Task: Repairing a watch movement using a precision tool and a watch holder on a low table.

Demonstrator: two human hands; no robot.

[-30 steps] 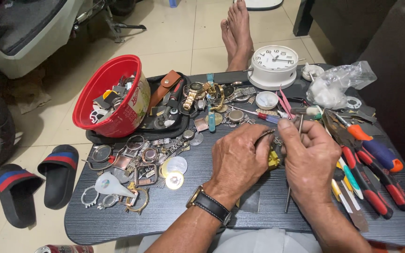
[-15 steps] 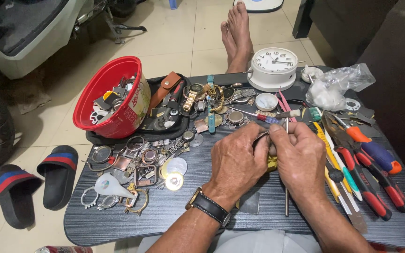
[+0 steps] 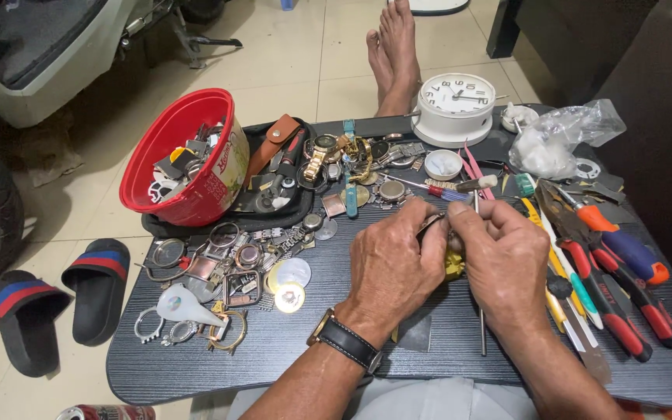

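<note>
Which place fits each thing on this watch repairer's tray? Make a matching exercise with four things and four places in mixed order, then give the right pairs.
Things:
1. red tub
2. white clock
3. red-handled pliers
4. wristwatch

Places:
A. on the left hand's wrist
B. far left corner of the tray
C. right edge, beside the right hand
D. far edge, near the bare feet

Pairs: 1-B, 2-D, 3-C, 4-A

Home watch-repair corner on a tiled floor, low dark desk point(image 3: 274, 365) strewn with watch parts point(image 3: 231, 264), screwdrivers and pliers point(image 3: 624, 288), slippers point(image 3: 64, 307), bare feet point(image 3: 394, 54)
</note>
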